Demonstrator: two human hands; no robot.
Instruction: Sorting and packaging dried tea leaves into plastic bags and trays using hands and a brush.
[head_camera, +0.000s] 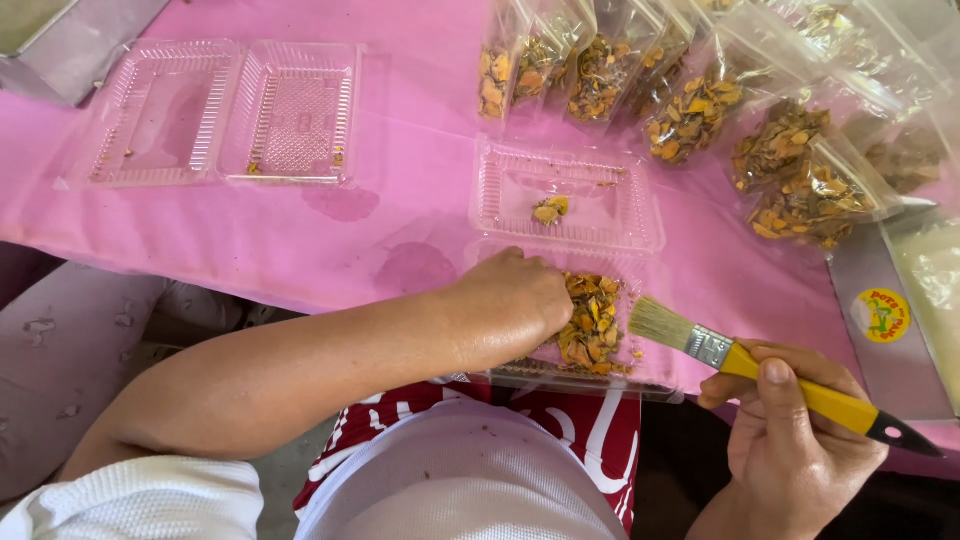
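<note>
left hand (510, 295) pinches dry, curled orange flakes (590, 325) in a ribbed clear tray (560, 375); right hand (790, 430) clasps a yellow-handled bristle brush (770, 372).

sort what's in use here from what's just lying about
In use: left hand in the open clamshell tray of dried orange pieces; right hand holding the yellow-handled brush.
Lying about: empty clamshell tray; filled clear bags; round sticker.
</note>
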